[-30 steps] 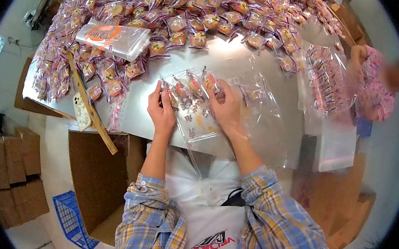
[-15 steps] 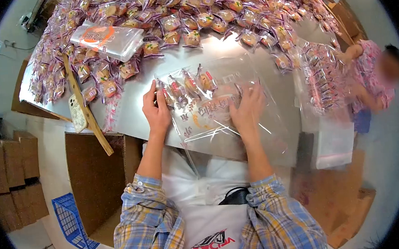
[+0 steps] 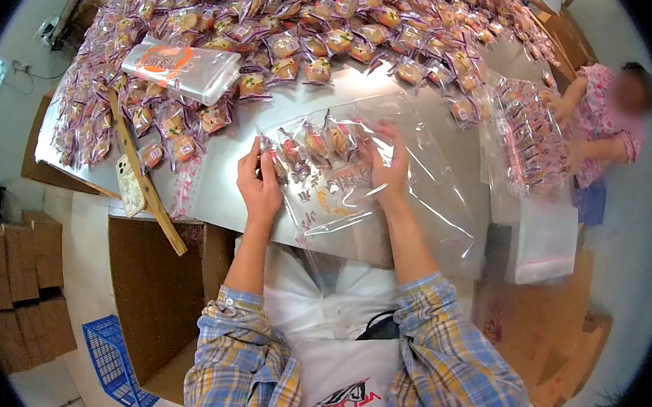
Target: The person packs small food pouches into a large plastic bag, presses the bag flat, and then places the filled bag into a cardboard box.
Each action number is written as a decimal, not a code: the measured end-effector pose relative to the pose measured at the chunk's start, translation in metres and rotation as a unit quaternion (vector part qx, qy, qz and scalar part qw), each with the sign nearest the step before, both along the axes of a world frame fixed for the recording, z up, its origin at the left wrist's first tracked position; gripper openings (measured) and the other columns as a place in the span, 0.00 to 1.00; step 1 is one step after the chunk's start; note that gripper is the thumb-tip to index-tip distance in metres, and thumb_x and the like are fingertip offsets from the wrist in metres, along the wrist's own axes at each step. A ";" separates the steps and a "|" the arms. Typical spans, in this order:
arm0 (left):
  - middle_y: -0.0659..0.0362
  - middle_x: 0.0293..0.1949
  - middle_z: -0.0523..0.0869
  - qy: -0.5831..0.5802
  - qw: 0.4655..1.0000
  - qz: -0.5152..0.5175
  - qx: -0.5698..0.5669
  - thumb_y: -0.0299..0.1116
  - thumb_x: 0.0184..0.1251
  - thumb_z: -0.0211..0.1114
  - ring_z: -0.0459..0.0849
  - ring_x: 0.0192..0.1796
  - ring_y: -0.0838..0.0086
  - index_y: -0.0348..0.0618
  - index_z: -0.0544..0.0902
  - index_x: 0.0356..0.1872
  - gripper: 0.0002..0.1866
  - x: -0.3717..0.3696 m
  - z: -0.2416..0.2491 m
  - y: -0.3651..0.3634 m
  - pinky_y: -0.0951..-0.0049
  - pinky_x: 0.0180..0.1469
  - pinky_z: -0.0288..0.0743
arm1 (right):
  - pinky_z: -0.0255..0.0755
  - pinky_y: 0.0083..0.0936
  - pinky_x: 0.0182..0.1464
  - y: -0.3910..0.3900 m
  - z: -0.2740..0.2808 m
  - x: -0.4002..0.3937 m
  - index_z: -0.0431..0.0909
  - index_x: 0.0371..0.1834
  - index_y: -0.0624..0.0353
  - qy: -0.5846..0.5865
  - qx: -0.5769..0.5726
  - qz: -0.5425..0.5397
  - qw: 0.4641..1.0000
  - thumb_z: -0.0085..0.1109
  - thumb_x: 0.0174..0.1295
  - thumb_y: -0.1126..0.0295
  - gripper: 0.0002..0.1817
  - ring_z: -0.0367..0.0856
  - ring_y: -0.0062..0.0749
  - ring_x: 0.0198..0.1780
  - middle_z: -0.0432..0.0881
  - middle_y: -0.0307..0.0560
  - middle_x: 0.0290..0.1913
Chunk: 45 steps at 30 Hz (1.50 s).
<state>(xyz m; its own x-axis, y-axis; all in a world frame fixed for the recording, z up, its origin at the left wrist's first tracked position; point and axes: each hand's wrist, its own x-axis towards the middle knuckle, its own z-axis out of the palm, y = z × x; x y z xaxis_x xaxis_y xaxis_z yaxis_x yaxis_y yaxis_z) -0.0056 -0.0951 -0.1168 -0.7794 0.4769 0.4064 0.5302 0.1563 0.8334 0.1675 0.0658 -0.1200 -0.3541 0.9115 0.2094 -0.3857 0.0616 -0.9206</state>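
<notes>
A large clear plastic bag [image 3: 427,218] with printed lettering lies on the metal table in front of me. Inside its far end, several small wrapped pastries [image 3: 315,143] stand side by side in a row. My left hand [image 3: 260,184] grips the bag at the left end of this row, thumb and fingers curved around the edge. At the row's right end, my right hand [image 3: 389,166] holds the bag with its thumb by the last packet and its fingers bent over the film. The fingertips are partly hidden by glare and plastic.
Heaps of wrapped pastries [image 3: 283,46] cover the table's far side, with a stack of printed bags [image 3: 181,68] on them. A wooden strip [image 3: 144,179] and a phone [image 3: 130,187] lie left. An open carton [image 3: 157,293] stands below. At right, another person [image 3: 603,120] handles a filled bag [image 3: 528,138].
My right hand has moved up and left to the row's end, and the bag's film has shifted under it. The packets sit closer together. The other person's arms have moved over their bag.
</notes>
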 end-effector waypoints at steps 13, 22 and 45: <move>0.46 0.46 0.86 -0.035 0.999 -0.013 0.009 0.36 0.79 0.61 0.85 0.48 0.61 0.34 0.82 0.67 0.22 0.005 0.008 -0.001 0.65 0.55 0.77 | 0.81 0.33 0.52 -0.010 0.005 0.001 0.73 0.75 0.57 -0.295 0.123 -0.070 0.945 0.61 0.63 0.80 0.33 0.86 0.36 0.48 0.84 0.54 0.56; 0.48 0.45 0.86 -0.067 0.998 -0.005 0.012 0.34 0.80 0.61 0.84 0.46 0.66 0.35 0.79 0.69 0.22 0.001 0.004 -0.002 0.67 0.52 0.78 | 0.83 0.34 0.57 -0.008 0.002 0.017 0.68 0.79 0.56 -0.287 0.124 0.030 0.949 0.70 0.65 0.73 0.37 0.91 0.42 0.54 0.90 0.57 0.55; 0.50 0.39 0.87 0.059 0.993 0.061 -0.082 0.29 0.73 0.65 0.86 0.40 0.56 0.39 0.86 0.44 0.07 -0.049 0.002 -0.012 0.60 0.44 0.80 | 0.84 0.32 0.35 -0.132 0.074 0.213 0.85 0.48 0.58 -0.319 0.507 0.230 0.767 0.68 0.49 0.80 0.19 0.89 0.39 0.35 0.89 0.50 0.41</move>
